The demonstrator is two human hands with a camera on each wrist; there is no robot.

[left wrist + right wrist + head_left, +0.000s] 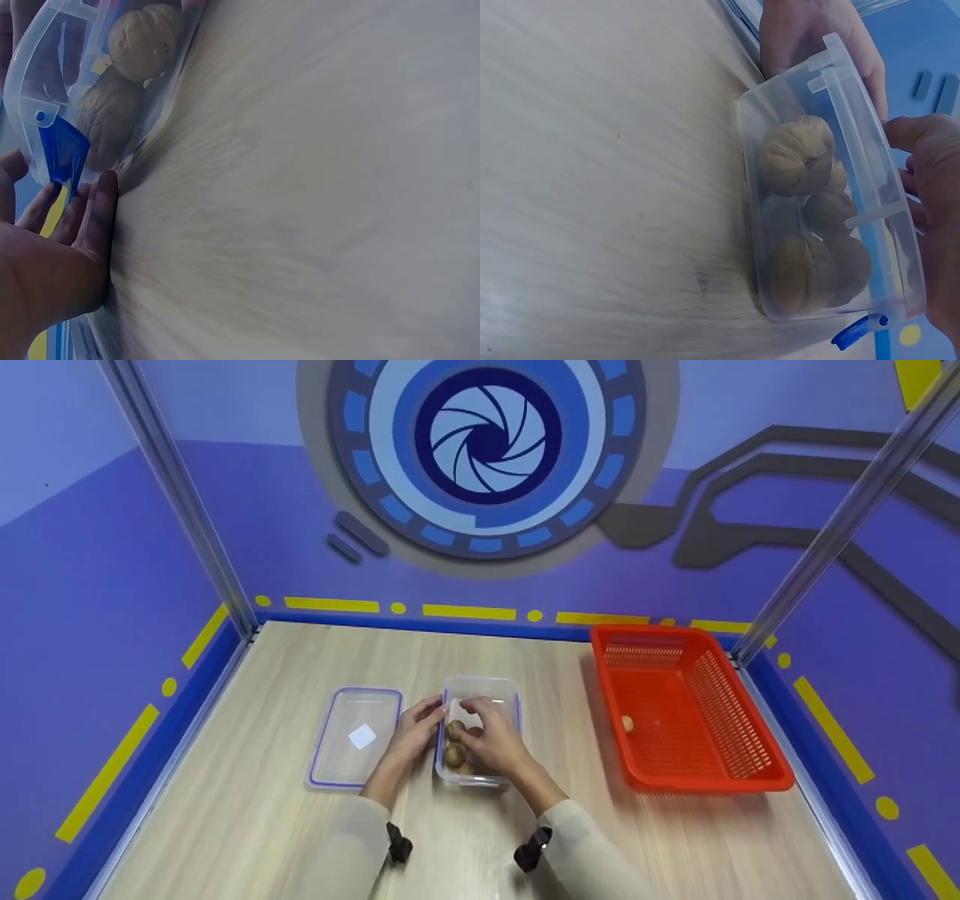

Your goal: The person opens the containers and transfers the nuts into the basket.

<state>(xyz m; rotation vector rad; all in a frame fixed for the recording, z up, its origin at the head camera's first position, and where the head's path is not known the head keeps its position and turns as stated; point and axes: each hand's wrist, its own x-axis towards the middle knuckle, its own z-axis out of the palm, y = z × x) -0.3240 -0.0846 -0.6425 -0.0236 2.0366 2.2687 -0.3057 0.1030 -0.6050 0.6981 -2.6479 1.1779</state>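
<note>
Presumably to steady the plastic container [480, 684], the left hand [412, 733] lays relaxed fingers against its side while the right hand [495, 741] dips over the walnuts [455, 754] inside, whether pinching one I cannot tell

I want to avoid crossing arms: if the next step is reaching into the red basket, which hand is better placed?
Probably the right hand: it is nearer the red basket. The left hand is at the plastic box's opposite side.
</note>
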